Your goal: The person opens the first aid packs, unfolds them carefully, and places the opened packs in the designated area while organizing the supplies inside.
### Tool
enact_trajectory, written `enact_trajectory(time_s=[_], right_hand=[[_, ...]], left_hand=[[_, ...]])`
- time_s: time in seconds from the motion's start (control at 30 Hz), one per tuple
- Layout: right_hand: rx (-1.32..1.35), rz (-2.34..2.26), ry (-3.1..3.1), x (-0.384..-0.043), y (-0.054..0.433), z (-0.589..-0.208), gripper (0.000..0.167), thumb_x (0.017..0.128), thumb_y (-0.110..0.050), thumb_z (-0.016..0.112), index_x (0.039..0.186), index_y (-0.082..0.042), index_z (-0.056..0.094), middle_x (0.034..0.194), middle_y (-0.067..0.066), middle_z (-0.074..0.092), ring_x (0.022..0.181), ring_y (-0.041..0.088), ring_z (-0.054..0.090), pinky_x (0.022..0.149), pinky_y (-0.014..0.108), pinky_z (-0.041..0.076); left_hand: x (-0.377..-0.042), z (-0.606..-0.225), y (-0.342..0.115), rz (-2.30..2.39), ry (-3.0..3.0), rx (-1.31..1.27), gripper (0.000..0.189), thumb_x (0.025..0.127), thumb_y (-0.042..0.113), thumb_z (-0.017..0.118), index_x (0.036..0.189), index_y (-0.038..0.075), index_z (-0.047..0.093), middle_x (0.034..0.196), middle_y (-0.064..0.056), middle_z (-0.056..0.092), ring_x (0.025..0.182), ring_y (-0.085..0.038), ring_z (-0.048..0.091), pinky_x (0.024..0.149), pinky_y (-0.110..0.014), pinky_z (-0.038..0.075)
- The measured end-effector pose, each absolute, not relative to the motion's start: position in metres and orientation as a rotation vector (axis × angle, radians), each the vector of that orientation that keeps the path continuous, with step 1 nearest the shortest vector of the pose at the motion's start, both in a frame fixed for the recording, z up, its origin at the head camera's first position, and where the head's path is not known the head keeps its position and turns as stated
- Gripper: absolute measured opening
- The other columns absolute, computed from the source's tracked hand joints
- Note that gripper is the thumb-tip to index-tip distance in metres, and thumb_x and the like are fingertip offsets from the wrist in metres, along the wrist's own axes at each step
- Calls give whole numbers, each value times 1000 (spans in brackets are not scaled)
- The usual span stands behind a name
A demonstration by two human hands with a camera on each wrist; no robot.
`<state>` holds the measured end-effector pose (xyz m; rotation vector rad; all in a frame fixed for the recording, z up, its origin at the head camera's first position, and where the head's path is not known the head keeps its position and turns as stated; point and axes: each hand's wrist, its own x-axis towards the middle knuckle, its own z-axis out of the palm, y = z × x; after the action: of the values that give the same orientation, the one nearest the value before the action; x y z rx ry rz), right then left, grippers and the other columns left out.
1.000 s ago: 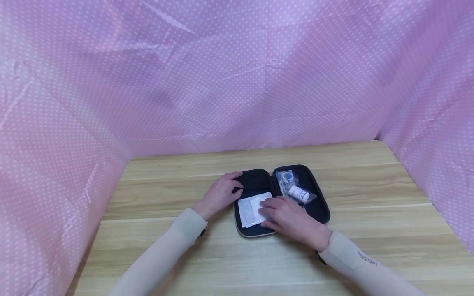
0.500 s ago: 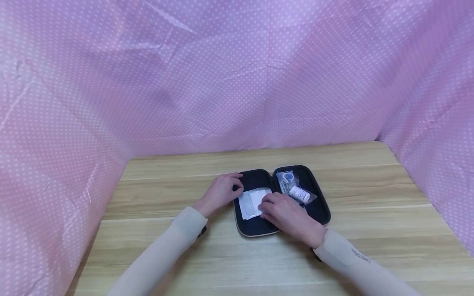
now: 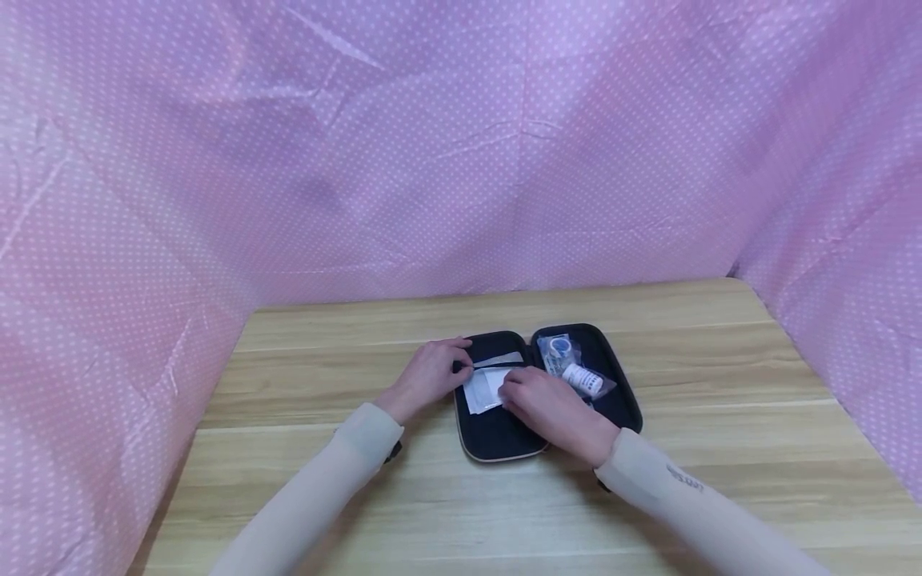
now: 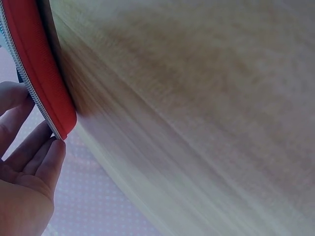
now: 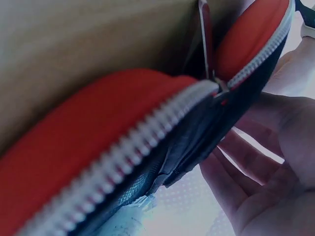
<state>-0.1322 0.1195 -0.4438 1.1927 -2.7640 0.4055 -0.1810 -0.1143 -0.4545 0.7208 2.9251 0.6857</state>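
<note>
A zip case (image 3: 500, 438) lies unfolded on the table, black inside, with a red shell (image 4: 47, 64) and silvery zip (image 5: 147, 132) in the wrist views. My left hand (image 3: 430, 374) is at its left rim, thumb and a finger pinching the edge of an inner pocket. Flat white packets (image 3: 484, 392) lie in this left half, their far end beyond a dark strip, apparently the pocket's edge. My right hand (image 3: 553, 404) holds the packets by their right side; its fingertips are partly hidden in the head view. The right wrist view shows its fingers (image 5: 246, 157) beyond the case.
In the case's right half are a small white bottle (image 3: 582, 379) in a clear bag and a bagged item with a blue-and-white round (image 3: 559, 346). A wooden table (image 3: 324, 344) carries everything. Pink dotted cloth (image 3: 403, 160) hangs behind and at both sides.
My right hand has moved away from me and slightly left, sliding the packets toward the far end of the left half, partly past the dark strip. The left hand has hardly moved.
</note>
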Motion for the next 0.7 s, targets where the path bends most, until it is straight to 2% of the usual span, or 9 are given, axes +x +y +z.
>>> enact_trajectory(time_s=[0.27, 0.7], right_hand=[[1182, 381, -2768, -140, 112, -445, 6, 97, -14, 74, 96, -9, 77, 99, 4, 71, 88, 18, 67, 77, 36, 58], [1144, 385, -2814, -149, 106, -447, 6, 96, -13, 75, 101, -11, 78, 95, 3, 71, 82, 16, 68, 72, 34, 58]], left_hand=[[-183, -455, -116, 685, 2943, 767, 10, 95, 16, 74, 98, 10, 81, 137, -11, 67, 132, -30, 60, 109, -45, 47], [-185, -456, -117, 683, 2914, 751, 10, 96, 16, 74, 99, 10, 81, 138, -10, 67, 134, -29, 58, 112, -45, 45]])
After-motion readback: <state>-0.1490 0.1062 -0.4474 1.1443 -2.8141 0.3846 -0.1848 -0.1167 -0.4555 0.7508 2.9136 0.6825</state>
